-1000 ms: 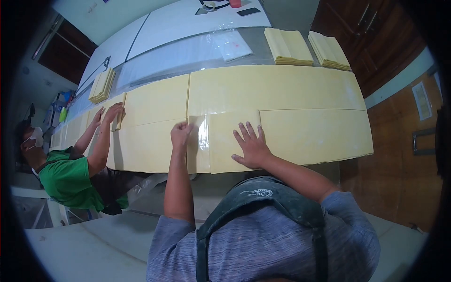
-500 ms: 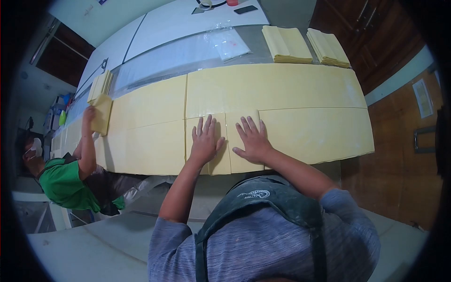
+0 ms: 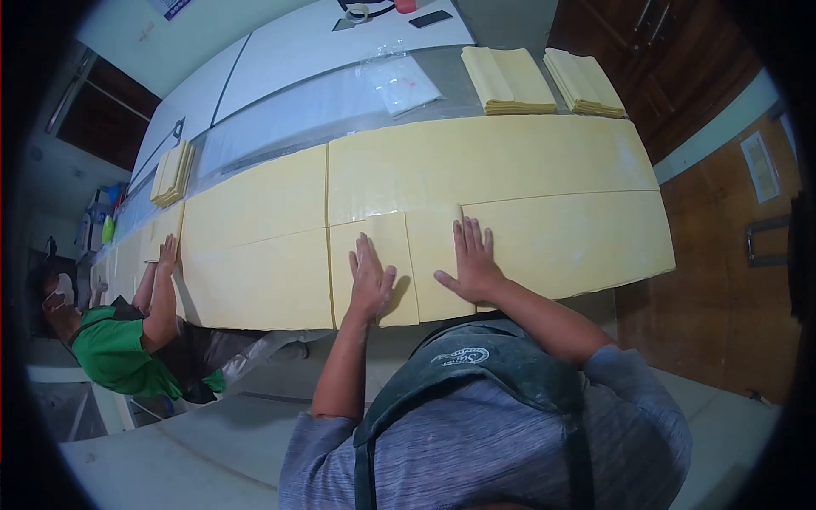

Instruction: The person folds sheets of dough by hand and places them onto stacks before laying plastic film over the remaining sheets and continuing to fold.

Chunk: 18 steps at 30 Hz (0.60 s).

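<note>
A wide, thin, pale yellow sheet [image 3: 561,229] lies flat along the near side of the table, with its near edge beside my body. My left hand [image 3: 370,280] presses flat on a folded-over panel [image 3: 391,242] of the same yellow material, fingers together and thumb out to the side. To its right, my right hand [image 3: 476,263] rests palm down by a crease, with its fingers extended and thumb pointing left. A straight panel edge runs between both hands. Neither hand grips anything.
Two folded yellow stacks [image 3: 510,81] stand at the far right, and another folded stack [image 3: 172,172] at the left. Clear plastic packaging [image 3: 406,85], a phone [image 3: 431,19] and a tape roll [image 3: 357,12] lie farther back. A co-worker in green [image 3: 115,340] handles yellow material on the left.
My left hand has slid slightly toward me over the panel; my right hand has shifted right. The co-worker's raised folded piece is now down on the table, with a hand flat on it.
</note>
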{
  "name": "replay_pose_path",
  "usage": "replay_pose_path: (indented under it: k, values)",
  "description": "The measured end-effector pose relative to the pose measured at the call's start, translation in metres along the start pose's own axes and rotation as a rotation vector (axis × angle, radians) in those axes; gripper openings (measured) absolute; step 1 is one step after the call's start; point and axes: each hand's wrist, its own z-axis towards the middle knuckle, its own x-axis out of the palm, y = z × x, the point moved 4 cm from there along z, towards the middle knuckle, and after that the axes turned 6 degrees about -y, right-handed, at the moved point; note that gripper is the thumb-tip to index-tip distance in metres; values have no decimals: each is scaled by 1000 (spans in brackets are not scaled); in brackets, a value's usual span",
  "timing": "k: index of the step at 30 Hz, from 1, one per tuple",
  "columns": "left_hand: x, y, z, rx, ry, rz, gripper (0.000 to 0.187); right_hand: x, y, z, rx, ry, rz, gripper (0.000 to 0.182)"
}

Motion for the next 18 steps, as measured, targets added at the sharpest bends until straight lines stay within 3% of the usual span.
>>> replay_pose_path:
  k: [2, 3, 4, 6, 7, 8, 10, 11, 13, 18]
  values:
    - [2, 4, 3, -236, -242, -1104, 86, 9, 0, 5, -37, -186, 586, 103]
    - [-8, 0, 2, -276, -312, -1472, 83, -8, 2, 0, -1, -353, 774, 95]
    - [-13, 7, 2, -271, -309, -1474, 83, -9, 3, 4, 0, -358, 771, 95]
    - [-7, 28, -4, -725, -216, -2104, 75, 16, -9, 11, 553, -189, 1908, 73]
    - [-5, 34, -4, -791, -186, -1868, 63, 20, -15, 16, 494, -53, 1735, 52]
    - [-9, 40, -1, -780, -178, -1876, 63, 25, -22, 16, 489, -65, 1728, 52]
    - [-23, 36, 2, -865, 271, -740, 53, 3, -14, 11, 462, 116, 809, 43]
    - [-24, 30, 7, -845, 285, -749, 53, 6, -11, 11, 441, 31, 724, 43]
    - [-29, 12, 19, -596, 284, -302, 44, 3, -1, 8, 408, -75, 632, 43]
    - [-43, -62, 35, -605, 261, -581, 43, -40, -40, 2, 318, -113, 768, 36]
